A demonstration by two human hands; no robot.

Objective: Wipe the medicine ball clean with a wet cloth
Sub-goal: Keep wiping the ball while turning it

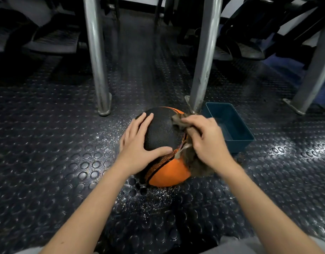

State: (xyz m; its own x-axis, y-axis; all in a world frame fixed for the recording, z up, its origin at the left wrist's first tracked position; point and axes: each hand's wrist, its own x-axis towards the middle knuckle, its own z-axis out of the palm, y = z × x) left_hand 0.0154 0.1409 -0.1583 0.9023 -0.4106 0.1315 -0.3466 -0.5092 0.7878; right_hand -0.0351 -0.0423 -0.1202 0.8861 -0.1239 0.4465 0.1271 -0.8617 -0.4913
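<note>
Our right hand (209, 142) grips the cloth (196, 167) on the medicine ball (163, 132) at three o'clock; our left hand (138, 145) rests flat at nine. We judge wiping underway, unfinished.

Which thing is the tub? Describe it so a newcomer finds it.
Start at the studded dark floor and find the orange-and-black medicine ball. Just right of it, beside a steel post, sits the tub: the only blue, open, rectangular box.

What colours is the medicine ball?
The medicine ball is black and orange; head view.
</note>
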